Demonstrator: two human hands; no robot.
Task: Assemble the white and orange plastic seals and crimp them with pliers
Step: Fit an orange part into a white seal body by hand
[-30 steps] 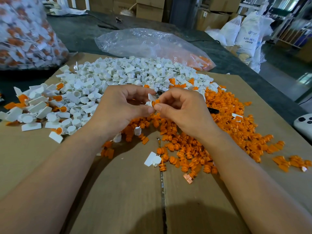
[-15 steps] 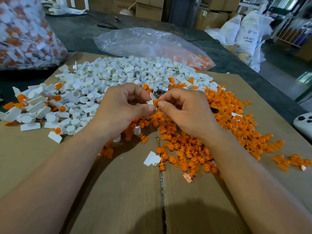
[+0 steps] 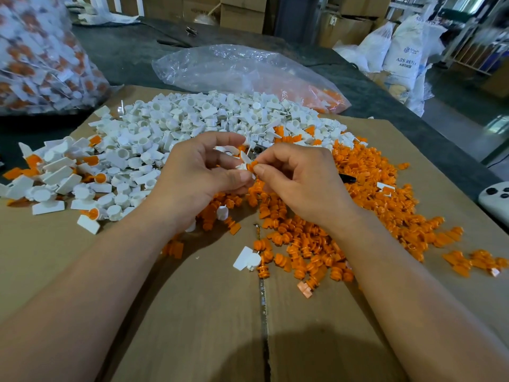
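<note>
My left hand pinches a small white seal body between thumb and fingers above the cardboard. My right hand pinches an orange insert and holds it against the white piece. A large heap of white seal bodies lies behind my hands and to the left. Orange inserts are spread to the right and under my hands. A black handle tip of the pliers pokes out behind my right hand; the rest is hidden.
Flattened cardboard covers the dark table. A clear bag with some orange parts lies behind the heap. A full bag of assembled seals sits at the far left. A white controller rests at the right edge.
Both hands stay together over the pile; the orange insert has been worked closer against the white piece, with only small finger shifts.
</note>
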